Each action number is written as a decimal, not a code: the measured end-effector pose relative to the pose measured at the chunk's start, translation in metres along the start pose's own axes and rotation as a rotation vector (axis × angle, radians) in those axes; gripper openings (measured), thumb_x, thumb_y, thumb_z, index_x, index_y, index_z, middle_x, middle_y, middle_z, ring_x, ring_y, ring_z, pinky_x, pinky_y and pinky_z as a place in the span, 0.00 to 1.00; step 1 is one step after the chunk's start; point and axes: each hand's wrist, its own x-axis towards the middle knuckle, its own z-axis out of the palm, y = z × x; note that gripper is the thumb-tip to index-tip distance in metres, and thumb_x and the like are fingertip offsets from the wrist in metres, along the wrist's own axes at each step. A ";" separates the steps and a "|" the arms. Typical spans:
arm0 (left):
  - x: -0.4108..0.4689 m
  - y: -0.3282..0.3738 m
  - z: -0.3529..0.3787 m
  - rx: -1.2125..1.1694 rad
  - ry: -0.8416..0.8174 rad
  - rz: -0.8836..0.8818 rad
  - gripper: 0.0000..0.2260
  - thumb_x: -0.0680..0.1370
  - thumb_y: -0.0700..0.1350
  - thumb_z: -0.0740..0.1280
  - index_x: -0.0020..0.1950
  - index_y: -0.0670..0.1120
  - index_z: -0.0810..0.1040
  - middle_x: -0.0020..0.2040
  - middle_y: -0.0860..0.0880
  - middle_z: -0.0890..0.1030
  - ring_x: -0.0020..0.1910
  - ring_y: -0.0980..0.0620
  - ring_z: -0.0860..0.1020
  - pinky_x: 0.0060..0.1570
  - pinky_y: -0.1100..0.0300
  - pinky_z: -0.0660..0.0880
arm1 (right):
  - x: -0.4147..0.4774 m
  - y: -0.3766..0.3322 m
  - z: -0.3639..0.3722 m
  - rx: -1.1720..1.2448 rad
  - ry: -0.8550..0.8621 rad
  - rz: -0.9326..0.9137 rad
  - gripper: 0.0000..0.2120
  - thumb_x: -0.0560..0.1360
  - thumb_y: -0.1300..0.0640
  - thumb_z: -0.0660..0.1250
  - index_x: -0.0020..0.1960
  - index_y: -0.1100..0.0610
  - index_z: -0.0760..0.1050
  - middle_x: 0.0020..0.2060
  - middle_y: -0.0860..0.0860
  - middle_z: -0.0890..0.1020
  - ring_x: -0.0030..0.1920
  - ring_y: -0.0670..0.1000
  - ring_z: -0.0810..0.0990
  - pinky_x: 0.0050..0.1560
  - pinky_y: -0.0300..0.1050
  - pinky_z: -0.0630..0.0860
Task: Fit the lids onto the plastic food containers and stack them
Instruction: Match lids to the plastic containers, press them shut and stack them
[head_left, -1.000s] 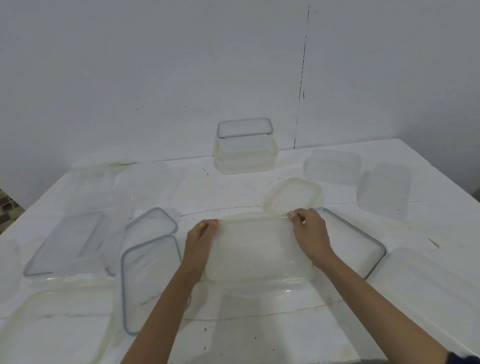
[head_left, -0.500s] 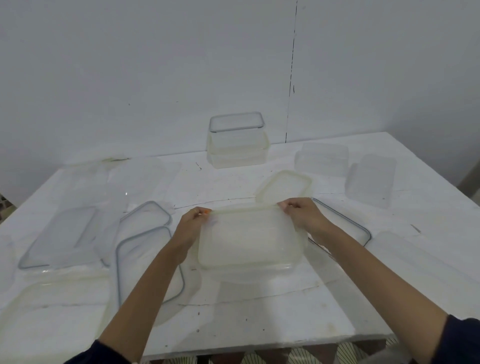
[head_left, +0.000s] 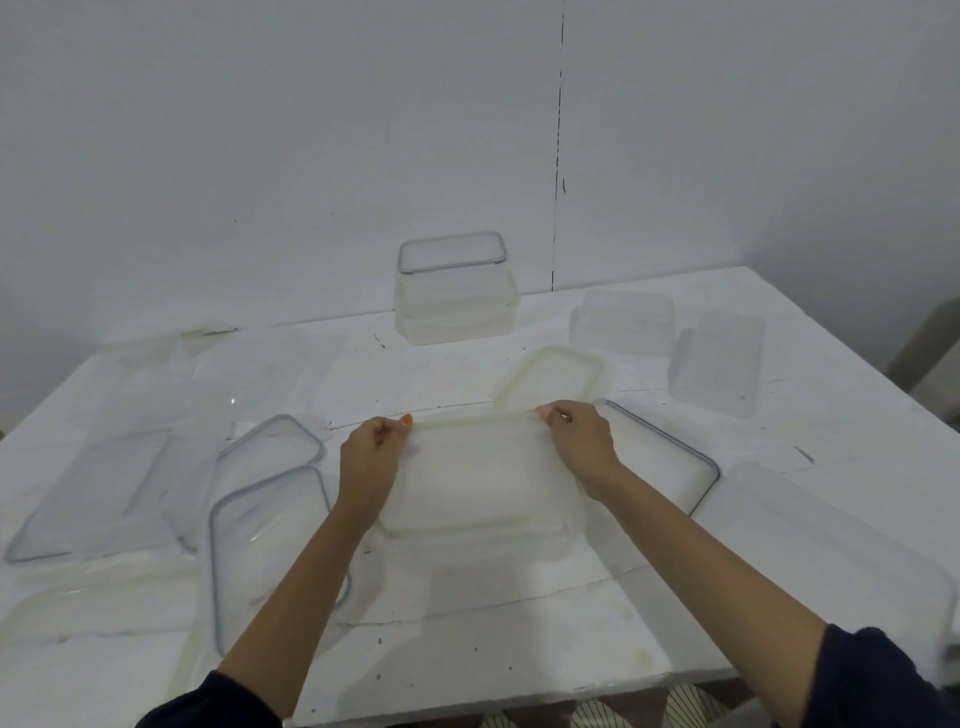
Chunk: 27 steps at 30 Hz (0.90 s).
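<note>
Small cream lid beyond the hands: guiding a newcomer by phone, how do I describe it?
On the white table, find the stack of clear plastic containers by the wall. Nearer, just beyond the right hand, lies a small cream-tinted rounded-rectangle plastic lid. The clear lid beside it has a blue-grey rim; this one is cream all over.

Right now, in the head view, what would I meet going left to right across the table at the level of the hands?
Grey-rimmed flat lid → left blue-rimmed lid → left hand → cream lid, gripped at its far corners by both hands → right hand → right blue-rimmed lid → large frosted plastic piece.
</note>
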 end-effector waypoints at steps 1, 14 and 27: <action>0.001 -0.001 -0.001 -0.003 -0.026 -0.020 0.11 0.79 0.47 0.64 0.42 0.41 0.77 0.39 0.50 0.78 0.38 0.55 0.73 0.37 0.67 0.66 | -0.001 0.000 -0.004 -0.012 0.007 -0.006 0.11 0.79 0.55 0.62 0.53 0.56 0.81 0.50 0.49 0.81 0.51 0.50 0.76 0.48 0.40 0.68; -0.014 -0.009 -0.012 -0.023 0.035 0.038 0.08 0.78 0.43 0.66 0.53 0.42 0.82 0.49 0.48 0.83 0.49 0.53 0.79 0.50 0.64 0.71 | -0.020 0.008 -0.002 -0.030 0.137 -0.191 0.09 0.77 0.61 0.64 0.51 0.62 0.82 0.46 0.53 0.84 0.44 0.47 0.78 0.41 0.32 0.68; -0.008 -0.007 -0.014 0.009 0.125 0.052 0.08 0.77 0.44 0.68 0.42 0.42 0.83 0.32 0.58 0.81 0.35 0.63 0.76 0.37 0.73 0.68 | -0.015 0.013 0.008 -0.188 0.231 -0.357 0.08 0.77 0.63 0.63 0.48 0.60 0.82 0.44 0.53 0.83 0.45 0.52 0.77 0.47 0.39 0.68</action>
